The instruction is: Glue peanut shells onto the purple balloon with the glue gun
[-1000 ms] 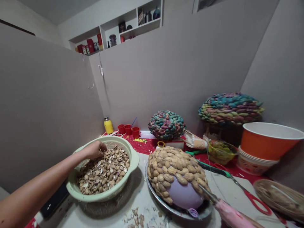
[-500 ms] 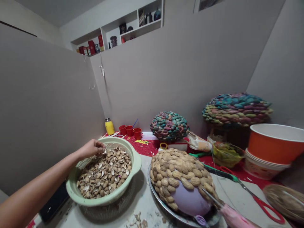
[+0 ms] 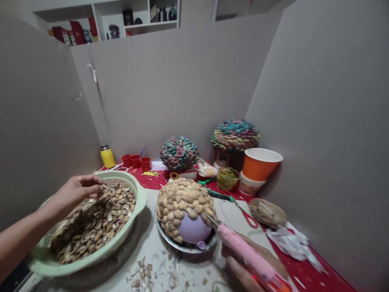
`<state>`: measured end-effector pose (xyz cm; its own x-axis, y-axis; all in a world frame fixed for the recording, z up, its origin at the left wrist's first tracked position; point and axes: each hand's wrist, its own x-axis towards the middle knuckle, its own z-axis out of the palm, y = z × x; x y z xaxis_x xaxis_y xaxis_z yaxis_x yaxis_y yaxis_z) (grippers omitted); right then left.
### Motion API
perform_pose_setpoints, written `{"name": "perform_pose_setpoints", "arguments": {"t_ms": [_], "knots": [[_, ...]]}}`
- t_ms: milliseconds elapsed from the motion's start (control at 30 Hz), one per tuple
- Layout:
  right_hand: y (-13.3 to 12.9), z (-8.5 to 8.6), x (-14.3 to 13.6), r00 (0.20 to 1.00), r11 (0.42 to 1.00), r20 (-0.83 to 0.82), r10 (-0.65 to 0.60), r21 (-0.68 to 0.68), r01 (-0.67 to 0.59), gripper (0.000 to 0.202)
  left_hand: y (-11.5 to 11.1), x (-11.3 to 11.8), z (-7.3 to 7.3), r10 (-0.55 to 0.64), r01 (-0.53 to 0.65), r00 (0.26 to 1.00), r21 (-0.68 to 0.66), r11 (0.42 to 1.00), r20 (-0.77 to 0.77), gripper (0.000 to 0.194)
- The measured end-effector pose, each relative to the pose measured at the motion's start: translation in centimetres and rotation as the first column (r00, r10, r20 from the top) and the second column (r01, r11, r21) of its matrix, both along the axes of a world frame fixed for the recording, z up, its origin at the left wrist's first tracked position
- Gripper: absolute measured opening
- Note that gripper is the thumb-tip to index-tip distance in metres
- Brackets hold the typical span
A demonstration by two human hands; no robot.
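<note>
Over the green basket [image 3: 141, 198] of peanut shells [image 3: 100, 227], my left hand [image 3: 82, 188] has its fingers pinched together; what they hold, if anything, is too small to make out. My right hand [image 3: 243, 271], at the lower right, is wrapped round a pink hot glue gun [image 3: 246, 247]. The gun's metal tip points at a purple balloon [image 3: 194, 228] that sits in a round metal dish [image 3: 170, 244]. Peanut shells [image 3: 185, 196] cover the balloon's top and left side, while its lower front shows bare.
Behind the dish are scissors [image 3: 251, 219], a multicoloured shell dome [image 3: 179, 153], a larger one [image 3: 235, 136], an orange tub [image 3: 261, 166] and red cups [image 3: 145, 163]. A wicker basket [image 3: 267, 213] and white tissue [image 3: 293, 243] lie right. Shell bits [image 3: 142, 275] litter the front.
The view has shifted right, so things appear further left. My right hand has come into view with the glue gun. My left hand stays over the basket.
</note>
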<state>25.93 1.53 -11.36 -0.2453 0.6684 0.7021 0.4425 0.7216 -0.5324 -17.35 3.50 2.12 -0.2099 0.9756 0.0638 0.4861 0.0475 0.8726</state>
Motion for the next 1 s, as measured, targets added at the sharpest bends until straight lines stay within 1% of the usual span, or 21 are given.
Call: {"name": "perform_pose_setpoints", "arguments": {"t_ms": [33,67,100,133,167,200,233,267,300,333,367,400,433,500,533,633,700,800,867,1000], "knots": [[-0.1,0.5,-0.3,1.0,1.0,0.011,0.002,0.018,-0.002,0.034,-0.4,1.0,0.1,-0.008,0.008,1.0,0.021,1.0,-0.001,0.022],[0.0,1.0,-0.7,0.998,0.999,0.032,0.051,0.018,-0.052,0.036,-0.9,2.3,0.1,-0.008,0.009,1.0,0.053,0.999,-0.016,0.019],[0.1,1.5,-1.1,0.996,0.995,0.0,0.089,0.043,-0.089,0.034,-1.6,3.7,0.0,-0.027,0.035,0.996,0.101,0.994,-0.079,0.015],[0.2,1.9,-1.5,0.993,0.991,-0.027,0.119,0.059,-0.117,0.034,-2.3,5.2,-0.1,-0.063,0.086,0.988,0.171,0.982,-0.138,0.013],[0.3,2.2,-1.8,0.988,0.987,-0.041,0.148,0.07,-0.145,0.033,-3.1,6.8,-0.3,-0.1,0.15,0.975,0.255,0.955,-0.198,0.01],[0.4,2.5,-2.0,0.986,0.985,-0.059,0.158,0.082,-0.153,0.033,-3.9,8.5,-0.6,-0.133,0.223,0.955,0.345,0.912,-0.266,0.008],[0.4,2.6,-2.2,0.985,0.984,-0.067,0.161,0.086,-0.155,0.032,-4.6,10.1,-1.0,-0.119,0.273,0.933,0.454,0.848,-0.338,0.004],[0.3,2.7,-2.2,0.984,0.984,-0.071,0.162,0.086,-0.156,0.031,-5.1,11.6,-1.4,-0.093,0.326,0.905,0.536,0.779,-0.415,0.002],[0.2,2.8,-2.2,0.984,0.984,-0.076,0.16,0.088,-0.154,0.03,-5.6,13.0,-2.0,-0.069,0.392,0.877,0.626,0.674,-0.476,0.005],[0.1,2.7,-2.2,0.984,0.984,-0.08,0.161,0.086,-0.154,0.028,-5.8,14.2,-2.6,-0.036,0.441,0.855,0.689,0.576,-0.517,0.012],[0.1,2.7,-2.1,0.983,0.984,-0.081,0.164,0.083,-0.158,0.025,-5.9,15.1,-3.3,0.005,0.482,0.827,0.714,0.508,-0.562,0.016],[0.0,2.7,-2.1,0.983,0.984,-0.078,0.168,0.078,-0.162,0.022,-5.8,15.9,-4.0,0.047,0.502,0.803,0.716,0.485,-0.594,0.016],[0.0,2.6,-2.0,0.982,0.983,-0.076,0.175,0.079,-0.169,0.018,-5.5,16.4,-4.7,0.05,0.542,0.771,0.696,0.472,-0.634,0.016],[0.1,2.5,-2.1,0.979,0.981,-0.089,0.183,0.087,-0.175,0.011,-4.7,17.1,-5.8,0.086,0.573,0.745,0.7,0.426,-0.662,0.017],[0.2,2.5,-2.1,0.977,0.979,-0.097,0.188,0.096,-0.179,0.011,-4.2,17.2,-6.2,0.11,0.59,0.729,0.703,0.397,-0.675,0.017],[0.4,2.3,-2.2,0.976,0.976,-0.111,0.188,0.131,-0.173,0.01,-2.6,17.4,-6.7,0.206,0.642,0.684,0.712,0.286,-0.699,0.015],[0.5,2.2,-2.2,0.977,0.977,-0.109,0.183,0.134,-0.168,0.009,-1.6,17.4,-6.7,0.241,0.665,0.667,0.709,0.236,-0.705,0.016],[0.5,2.3,-2.2,0.973,0.974,-0.112,0.2,0.132,-0.184,0.009,-0.7,17.3,-7.0,0.26,0.69,0.646,0.695,0.205,-0.718,0.019],[0.5,2.3,-2.2,0.97,0.97,-0.109,0.218,0.135,-0.203,0.013,-0.4,17.2,-7.1,0.271,0.711,0.624,0.676,0.195,-0.733,0.019],[0.5,2.6,-2.4,0.968,0.97,-0.118,0.22,0.129,-0.205,0.015,-0.2,17.2,-7.5,0.278,0.74,0.587,0.644,0.197,-0.76,0.016]]}}
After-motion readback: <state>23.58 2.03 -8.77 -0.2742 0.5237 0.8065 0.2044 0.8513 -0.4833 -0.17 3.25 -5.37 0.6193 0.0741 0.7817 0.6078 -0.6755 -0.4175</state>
